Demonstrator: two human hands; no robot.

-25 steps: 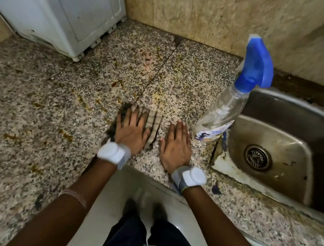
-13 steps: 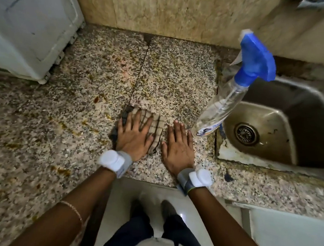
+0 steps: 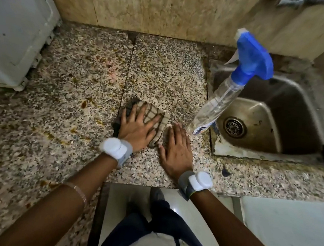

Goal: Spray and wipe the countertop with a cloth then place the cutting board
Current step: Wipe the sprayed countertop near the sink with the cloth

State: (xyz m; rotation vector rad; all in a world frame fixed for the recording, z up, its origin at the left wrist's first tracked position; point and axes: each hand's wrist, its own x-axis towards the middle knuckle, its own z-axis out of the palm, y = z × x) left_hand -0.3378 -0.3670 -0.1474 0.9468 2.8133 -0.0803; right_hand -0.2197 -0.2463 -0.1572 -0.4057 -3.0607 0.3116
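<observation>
Head view: spray bottle [image 3: 216,105] upright, nozzle [image 3: 239,34] leftward (cloth [image 3: 154,114] under left hand [image 3: 135,128])

left hand [image 3: 135,130] | fingers swung rightward across cloth [image 3: 155,111] | cloth skewed, slightly bunched

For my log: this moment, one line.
left hand flat on checked brown cloth; right hand flat on speckled granite countertop; brown stains unwiped

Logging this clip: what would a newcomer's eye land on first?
The blue-topped spray bottle stands at the left rim of the sink. Both hands lie flat on the speckled countertop, the left hand on a checked cloth, the right hand bare beside it. Brown stains dot its left part.
</observation>
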